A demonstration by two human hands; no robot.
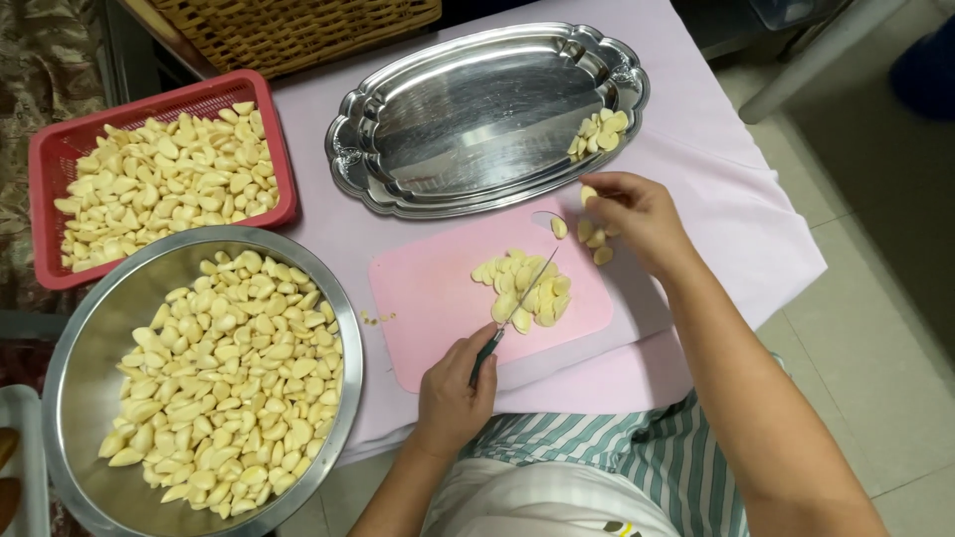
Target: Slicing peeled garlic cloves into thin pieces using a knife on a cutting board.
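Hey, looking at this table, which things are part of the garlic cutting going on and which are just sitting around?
In use:
left hand gripping the knife
right hand holding garlic pieces
garlic pile
pink cutting board
silver tray with a few pieces

Sitting by:
steel bowl of cloves
red basket of cloves
wicker basket

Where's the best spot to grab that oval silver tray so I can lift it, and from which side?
Take the silver tray by its raised scalloped rim at the two narrow ends, one hand each, probably fingers under the lip. The rim flares outward, giving a hold. Keep it level, since cut garlic pieces sit loose near the right end. The right hand is nearest that end; the left hand holds a knife.
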